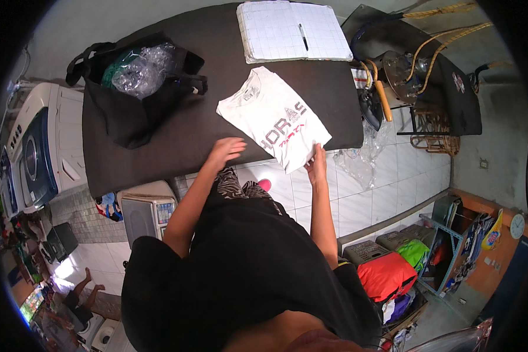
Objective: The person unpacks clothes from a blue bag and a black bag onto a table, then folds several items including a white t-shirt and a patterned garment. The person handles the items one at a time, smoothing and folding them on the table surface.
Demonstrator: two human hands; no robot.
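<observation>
A white printed T-shirt (281, 116), folded narrow, lies slantwise on the dark padded table (317, 83), its collar away from me and its lower end over the near edge. My right hand (317, 165) is at the shirt's lower right corner, fingers against the cloth; part of the fingers is hidden, so a grip cannot be made out. My left hand (229, 150) hovers by the table's near edge, left of the shirt, fingers apart and holding nothing. An open ruled notebook (277, 33) with a pen (303, 37) on it lies beyond the collar.
A black bag (127, 119) with clear plastic stands at the table's left. An iron (370, 108) and hoses are at the right. Washing machines (57, 145), a scale (143, 215), and crates with a red bundle (385, 275) stand around. Another person's legs (88, 292) show lower left.
</observation>
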